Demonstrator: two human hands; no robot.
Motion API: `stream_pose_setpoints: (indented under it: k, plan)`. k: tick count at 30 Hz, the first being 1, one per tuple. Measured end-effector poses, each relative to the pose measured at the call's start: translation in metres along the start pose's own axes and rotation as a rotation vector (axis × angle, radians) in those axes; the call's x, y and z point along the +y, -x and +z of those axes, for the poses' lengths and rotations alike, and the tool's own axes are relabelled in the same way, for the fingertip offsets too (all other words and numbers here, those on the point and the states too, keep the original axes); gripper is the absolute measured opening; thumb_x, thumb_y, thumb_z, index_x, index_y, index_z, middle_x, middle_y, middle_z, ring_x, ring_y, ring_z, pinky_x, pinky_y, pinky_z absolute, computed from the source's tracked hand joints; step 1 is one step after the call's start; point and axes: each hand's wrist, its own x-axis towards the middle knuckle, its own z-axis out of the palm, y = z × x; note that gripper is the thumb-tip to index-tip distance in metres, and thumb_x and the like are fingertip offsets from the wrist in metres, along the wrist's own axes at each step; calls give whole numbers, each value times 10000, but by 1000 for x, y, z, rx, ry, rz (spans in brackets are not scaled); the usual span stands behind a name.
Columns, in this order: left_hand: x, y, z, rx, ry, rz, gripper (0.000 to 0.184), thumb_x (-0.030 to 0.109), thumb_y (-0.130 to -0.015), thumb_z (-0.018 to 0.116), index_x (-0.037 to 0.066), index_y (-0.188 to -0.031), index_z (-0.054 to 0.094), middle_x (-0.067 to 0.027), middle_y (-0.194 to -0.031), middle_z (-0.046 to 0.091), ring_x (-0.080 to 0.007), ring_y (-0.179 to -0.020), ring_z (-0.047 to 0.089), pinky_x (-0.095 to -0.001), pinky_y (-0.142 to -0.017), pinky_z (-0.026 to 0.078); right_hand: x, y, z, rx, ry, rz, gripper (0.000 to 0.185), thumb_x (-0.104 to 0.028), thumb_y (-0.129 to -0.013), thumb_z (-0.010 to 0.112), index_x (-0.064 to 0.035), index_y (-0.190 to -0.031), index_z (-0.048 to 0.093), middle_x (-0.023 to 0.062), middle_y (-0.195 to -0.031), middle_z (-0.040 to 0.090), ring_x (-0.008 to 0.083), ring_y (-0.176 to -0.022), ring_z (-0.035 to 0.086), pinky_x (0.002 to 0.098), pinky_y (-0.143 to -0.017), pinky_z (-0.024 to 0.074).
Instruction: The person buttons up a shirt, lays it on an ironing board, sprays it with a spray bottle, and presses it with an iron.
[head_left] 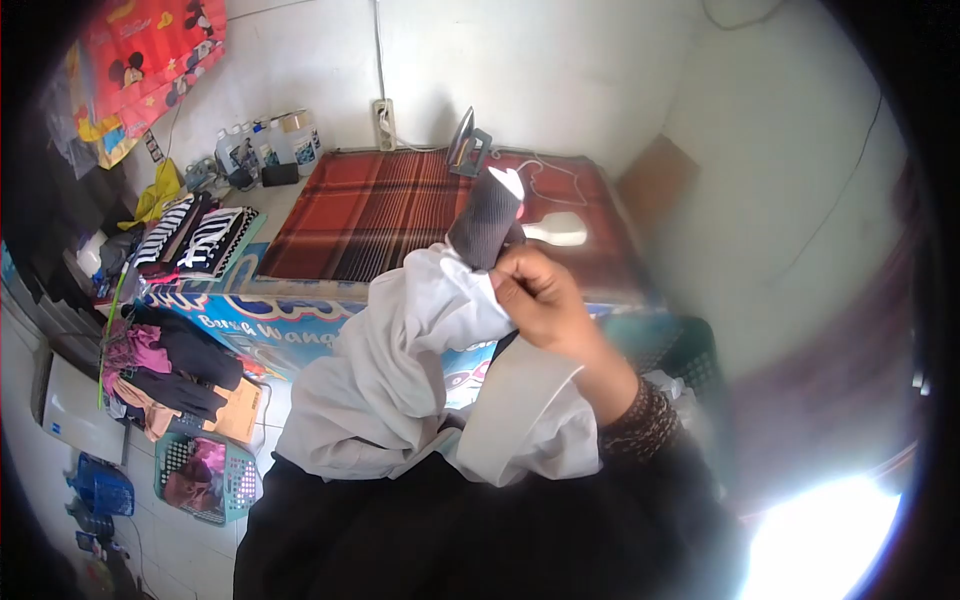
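A light grey-white garment (400, 360) is bunched up in front of my body, raised toward the table. My right hand (540, 295) pinches its cloth just below a dark ribbed piece (485, 225), which has a white tip. My left hand is covered by the cloth, and its fingers cannot be made out; only a small pinkish patch shows beside the ribbed piece. Beyond my right hand, a white brush-like object (560, 230) lies on the red plaid cloth (350, 210).
An iron (467, 145) stands at the table's back, with its cord near a wall socket (384, 125). Bottles (270, 145) and folded striped clothes (215, 240) are at the left. Below are a green basket (240, 480) and hanging clothes (175, 365). Another green basket (700, 350) is at the right.
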Motion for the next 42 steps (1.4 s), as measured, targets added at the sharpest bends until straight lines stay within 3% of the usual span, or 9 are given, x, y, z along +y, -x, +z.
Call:
stream_pose_setpoints:
  k: [5, 9, 11, 15, 19, 24, 30, 40, 42]
  plan:
    - [4, -4, 6, -24, -5, -10, 453, 322, -888, 524, 35, -1236, 504, -132, -1197, 553, -273, -1133, 512, -356, -943, 409, -6, 8, -12, -421, -77, 357, 107, -110, -887, 521, -16, -886, 573, 0, -841, 551, 57, -794, 490, 230, -684, 407]
    - [-1, 3, 4, -39, -18, -58, 457, 320, -887, 526, 34, -1242, 500, -129, -1204, 550, -272, -1139, 508, -355, -948, 406, -44, 26, -12, -188, -346, 678, 394, -389, -915, 506, -23, -1043, 573, 41, -914, 568, 124, -828, 547, 257, -738, 441]
    - [0, 6, 2, -45, -36, -83, 459, 319, -886, 527, 34, -1244, 498, -128, -1207, 548, -271, -1142, 506, -354, -951, 405, 22, 35, -44, -656, 187, 169, 476, -462, -887, 518, -44, -1110, 557, 57, -898, 591, 161, -797, 565, 279, -727, 456]
    - [3, 11, -2, -66, -81, -127, 463, 316, -886, 529, 33, -1250, 494, -125, -1214, 546, -270, -1148, 503, -353, -955, 402, -34, 54, -79, -1210, 341, 497, 274, -272, -756, 710, -29, -874, 662, 99, -805, 641, 185, -739, 596, 310, -658, 463]
    - [8, 9, -4, -142, -136, -189, 467, 314, -885, 531, 32, -1255, 490, -122, -1221, 543, -268, -1154, 499, -353, -960, 398, -40, 66, -172, 331, 534, 307, 145, -165, -824, 614, -24, -849, 637, 24, -691, 587, 109, -659, 550, 263, -607, 447]
    - [26, 28, -28, -284, -274, -265, 473, 311, -884, 534, 31, -1262, 485, -119, -1230, 539, -267, -1162, 494, -351, -967, 395, 5, 66, -355, 1077, 1232, 324, 436, -343, -888, 467, 18, -1100, 589, 198, -1042, 612, 332, -970, 575, 392, -848, 424]
    - [76, 162, -168, 81, -390, -337, 480, 307, -882, 537, 30, -1270, 479, -115, -1241, 535, -265, -1171, 489, -350, -974, 390, 92, 161, -489, 824, 1695, 540, 460, -389, -881, 448, 1, -1074, 598, 217, -1124, 581, 400, -1063, 524, 441, -895, 410]
    - [43, 463, -392, 1504, -44, -335, 541, 421, -889, 532, 51, -1282, 483, -124, -1220, 556, -263, -1102, 540, -361, -944, 410, -2, 36, -282, 701, 227, 448, 375, -244, -763, 677, 13, -1025, 603, 103, -944, 603, 225, -852, 584, 355, -768, 478]
    - [25, 487, -416, 1376, -878, -371, 535, 356, -845, 565, 66, -1286, 477, -116, -1150, 600, -285, -1007, 590, -399, -887, 454, 4, 22, -280, 654, 172, 453, 415, -270, -764, 684, 7, -1058, 591, 113, -986, 606, 246, -893, 590, 370, -806, 478]
